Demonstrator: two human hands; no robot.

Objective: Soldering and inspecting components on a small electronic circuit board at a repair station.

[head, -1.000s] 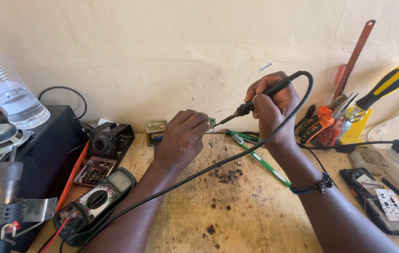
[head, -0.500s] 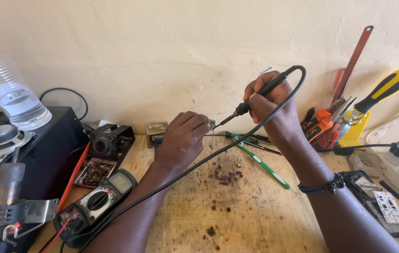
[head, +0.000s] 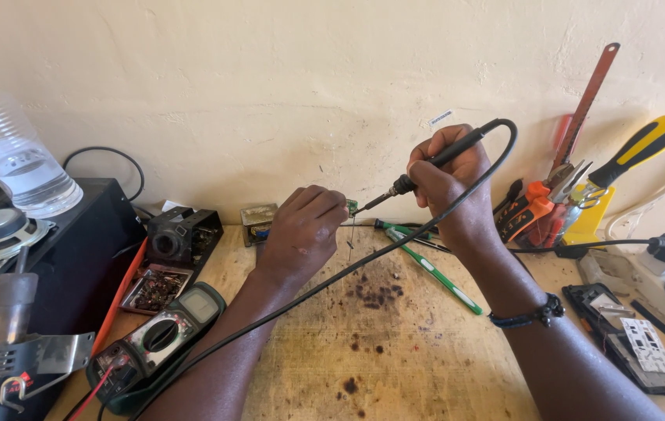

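Over the scorched wooden surface [head: 395,343], the right hand [head: 449,183] has its grip clamped around the black handle of a soldering iron [head: 434,164], whose tip slants down and left to a small green component [head: 352,206]. The left hand [head: 305,230] pinches that component between its fingertips, grip closed on it, just above the surface near the wall. The iron's black cable [head: 332,281] loops up over the right hand and trails down between the two forearms. A green-handled tool [head: 434,273] lies just beside the right wrist. A multimeter [head: 164,335] sits near the left forearm, a clear water bottle [head: 12,156] stands far left, and orange-handled pliers [head: 531,210] lean against the wall at right.
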